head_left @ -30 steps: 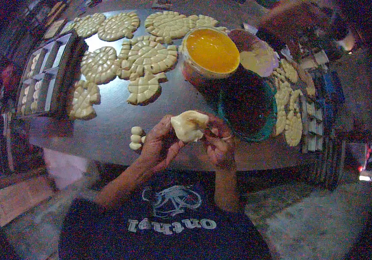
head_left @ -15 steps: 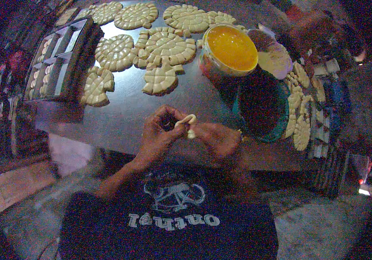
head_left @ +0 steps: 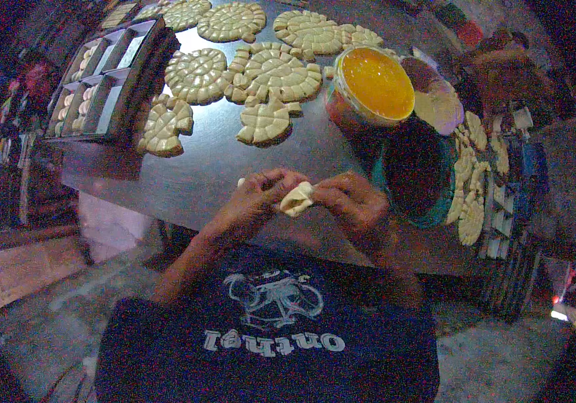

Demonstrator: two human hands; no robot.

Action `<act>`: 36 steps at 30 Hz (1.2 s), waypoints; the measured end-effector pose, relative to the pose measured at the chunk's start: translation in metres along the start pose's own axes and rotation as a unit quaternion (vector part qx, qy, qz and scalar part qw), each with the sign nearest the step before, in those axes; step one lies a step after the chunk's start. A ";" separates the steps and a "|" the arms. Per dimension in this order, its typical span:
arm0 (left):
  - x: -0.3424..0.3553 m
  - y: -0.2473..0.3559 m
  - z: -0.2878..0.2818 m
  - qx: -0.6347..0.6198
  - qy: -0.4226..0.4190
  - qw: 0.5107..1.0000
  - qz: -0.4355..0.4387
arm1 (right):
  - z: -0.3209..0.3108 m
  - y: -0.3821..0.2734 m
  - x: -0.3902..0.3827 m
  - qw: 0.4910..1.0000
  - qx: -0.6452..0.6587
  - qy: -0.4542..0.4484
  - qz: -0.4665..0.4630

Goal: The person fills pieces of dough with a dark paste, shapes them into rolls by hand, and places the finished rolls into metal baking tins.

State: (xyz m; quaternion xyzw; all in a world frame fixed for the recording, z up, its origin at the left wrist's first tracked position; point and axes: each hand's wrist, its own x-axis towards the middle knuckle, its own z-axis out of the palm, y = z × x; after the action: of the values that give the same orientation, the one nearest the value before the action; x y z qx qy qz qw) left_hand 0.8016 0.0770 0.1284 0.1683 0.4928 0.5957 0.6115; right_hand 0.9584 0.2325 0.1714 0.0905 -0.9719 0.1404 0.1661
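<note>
My left hand [head_left: 251,205] and my right hand [head_left: 358,208] meet low over the steel table [head_left: 133,174], both pinching a small pale piece of dough [head_left: 296,199] that is folded with an opening in it. A little pale lump [head_left: 241,182] shows just behind my left fingers, mostly hidden. Beyond my hands lie several flat rounds of scored, segmented dough [head_left: 264,121]. A tub of yellow-orange stuff [head_left: 375,82] stands beyond my right hand, and a teal bucket [head_left: 439,201] with a dark inside sits right beside that hand.
A compartmented box [head_left: 123,70] holding small pale pieces is at the left edge of the table. At the right are more dough pieces [head_left: 470,221], stacked trays [head_left: 499,221] and a mottled round object [head_left: 436,101] behind the tub. Concrete floor [head_left: 483,363] shows below.
The dough between my hands was spread wide a second ago and is now folded smaller. My fingers have shifted round it. The table's contents sit further right in view.
</note>
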 end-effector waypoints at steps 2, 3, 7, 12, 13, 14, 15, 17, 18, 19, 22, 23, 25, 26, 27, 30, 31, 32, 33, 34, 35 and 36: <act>0.013 -0.020 -0.011 -0.091 -0.017 0.996 -0.007 | 0.010 -0.001 -0.001 0.999 -0.023 0.032 -0.001; 0.016 -0.026 -0.015 -0.137 -0.027 0.990 -0.011 | 0.017 -0.001 0.000 0.998 -0.038 0.055 0.000; 0.014 -0.023 -0.004 -0.248 0.041 0.968 0.006 | 0.063 -0.004 -0.005 0.969 -0.137 0.201 0.034; 0.016 -0.020 -0.003 -0.219 0.046 0.975 0.000 | 0.088 -0.001 0.006 0.896 -0.217 0.385 0.035; 0.016 -0.018 -0.004 -0.178 0.036 0.983 0.021 | 0.092 0.000 0.004 0.892 -0.213 0.397 0.035; 0.016 -0.017 -0.007 -0.138 0.025 0.989 0.043 | 0.093 -0.010 -0.003 0.898 -0.188 0.388 0.083; 0.016 -0.016 -0.009 -0.097 0.015 0.993 0.065 | 0.096 -0.016 -0.007 0.902 -0.163 0.377 0.131; 0.011 0.000 0.000 -0.046 -0.010 0.997 0.068 | 0.136 0.016 -0.049 0.794 0.262 0.316 0.448; 0.008 0.004 0.001 -0.021 -0.010 0.997 0.073 | 0.137 0.017 -0.050 0.763 0.342 0.304 0.457; 0.009 0.004 0.000 -0.013 -0.019 0.995 0.093 | 0.135 0.017 -0.051 0.725 0.412 0.292 0.469; 0.010 0.000 0.002 0.019 0.000 0.992 0.127 | 0.091 -0.014 -0.014 0.822 0.326 0.408 0.226; 0.008 0.001 0.008 0.030 0.033 0.992 0.118 | 0.092 -0.016 -0.012 0.820 0.332 0.412 0.216; 0.008 -0.003 0.009 -0.002 0.060 0.994 0.091 | 0.085 -0.021 -0.008 0.827 0.313 0.401 0.239; 0.013 -0.010 0.004 -0.046 0.054 0.995 0.073 | 0.081 -0.024 -0.005 0.832 0.302 0.386 0.260; 0.016 -0.014 0.000 -0.090 0.047 0.993 0.056 | 0.076 -0.025 -0.002 0.835 0.293 0.370 0.284; 0.019 -0.018 -0.005 -0.137 0.034 0.989 0.041 | 0.064 -0.028 0.004 0.831 0.280 0.312 0.365; 0.018 -0.017 -0.005 -0.113 0.037 0.992 0.037 | 0.060 -0.029 0.006 0.831 0.274 0.295 0.384; 0.017 -0.015 -0.005 -0.090 0.040 0.995 0.033 | 0.056 -0.029 0.009 0.832 0.267 0.276 0.399; 0.015 -0.014 -0.004 -0.066 0.042 0.997 0.029 | 0.053 -0.028 0.011 0.834 0.260 0.257 0.413; 0.011 -0.010 -0.003 -0.006 0.047 0.998 0.040 | 0.048 -0.028 0.012 0.838 0.249 0.240 0.422; 0.006 -0.004 0.000 0.053 0.051 0.996 0.051 | 0.045 -0.030 0.013 0.844 0.232 0.224 0.429; 0.002 -0.002 0.002 0.112 0.055 0.990 0.061 | 0.041 -0.031 0.013 0.850 0.214 0.208 0.434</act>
State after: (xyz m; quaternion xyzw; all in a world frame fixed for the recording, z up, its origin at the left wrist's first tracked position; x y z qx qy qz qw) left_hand 0.8038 0.0786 0.1267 0.2326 0.5782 0.5813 0.5231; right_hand 0.9409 0.1886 0.1462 -0.3391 -0.8008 0.4178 0.2630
